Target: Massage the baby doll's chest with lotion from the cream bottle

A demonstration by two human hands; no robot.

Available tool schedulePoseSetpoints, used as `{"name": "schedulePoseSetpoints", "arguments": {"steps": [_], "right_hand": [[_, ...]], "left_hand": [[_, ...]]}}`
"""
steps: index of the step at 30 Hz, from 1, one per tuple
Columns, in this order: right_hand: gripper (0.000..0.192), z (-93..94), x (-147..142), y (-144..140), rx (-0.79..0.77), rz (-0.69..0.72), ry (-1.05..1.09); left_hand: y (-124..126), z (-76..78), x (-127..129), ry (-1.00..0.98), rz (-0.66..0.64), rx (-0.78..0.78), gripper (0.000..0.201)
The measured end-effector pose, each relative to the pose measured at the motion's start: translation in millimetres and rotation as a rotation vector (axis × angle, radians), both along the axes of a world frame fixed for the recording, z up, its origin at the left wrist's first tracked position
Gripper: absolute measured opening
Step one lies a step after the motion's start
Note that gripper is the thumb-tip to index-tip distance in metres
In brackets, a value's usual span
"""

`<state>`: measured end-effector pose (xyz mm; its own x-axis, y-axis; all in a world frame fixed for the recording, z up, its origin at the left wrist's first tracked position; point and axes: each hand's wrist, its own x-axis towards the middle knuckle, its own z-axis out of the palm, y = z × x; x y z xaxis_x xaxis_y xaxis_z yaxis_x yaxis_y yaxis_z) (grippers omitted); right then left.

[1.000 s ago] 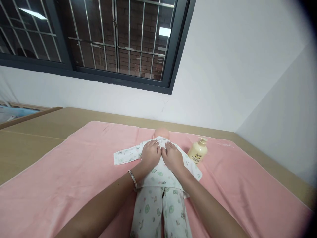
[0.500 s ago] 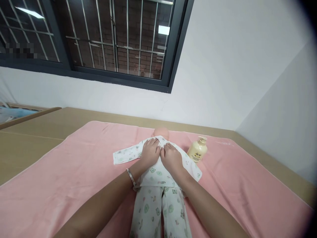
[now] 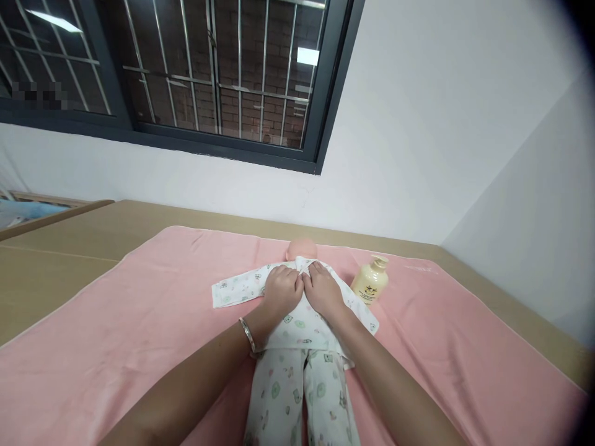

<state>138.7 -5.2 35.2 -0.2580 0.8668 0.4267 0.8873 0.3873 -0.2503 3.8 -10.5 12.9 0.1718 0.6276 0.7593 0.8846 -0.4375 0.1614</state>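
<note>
Keep both palms flat and side by side on the doll's (image 3: 297, 322) chest: left hand (image 3: 281, 290) and right hand (image 3: 324, 292) spread, fingers loosely apart, gripping nothing. Press lightly and evenly on the printed top (image 3: 297, 325), thumbs meeting at the middle just below the head (image 3: 301, 249). Doll lying on its back on the pink towel (image 3: 139, 322), legs toward the camera. Cream bottle (image 3: 370, 282) near the right sleeve, apparently not touching it. Avoid bunching cloth at the collar.

Doll (image 3: 297, 322) legs — cut off below.
</note>
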Motion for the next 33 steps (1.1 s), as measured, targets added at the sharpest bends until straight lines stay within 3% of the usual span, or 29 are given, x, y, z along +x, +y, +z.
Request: {"name": "schedulePoseSetpoints", "arguments": {"steps": [6, 17, 33], "right_hand": [[0.036, -0.6, -4, -6, 0.058, -0.005, -0.028], [0.032, 2.6, -12, -23, 0.093, -0.116, -0.109], [0.051, -8.6, 2, 2, -0.017, 0.039, 0.060]], "left_hand": [[-1, 2.1, 1, -0.030, 0.027, -0.090, 0.022], [10, 2.8, -1, -0.048, 0.075, -0.354, 0.038], [10, -4.2, 0, -0.135, 0.069, -0.315, 0.039]]}}
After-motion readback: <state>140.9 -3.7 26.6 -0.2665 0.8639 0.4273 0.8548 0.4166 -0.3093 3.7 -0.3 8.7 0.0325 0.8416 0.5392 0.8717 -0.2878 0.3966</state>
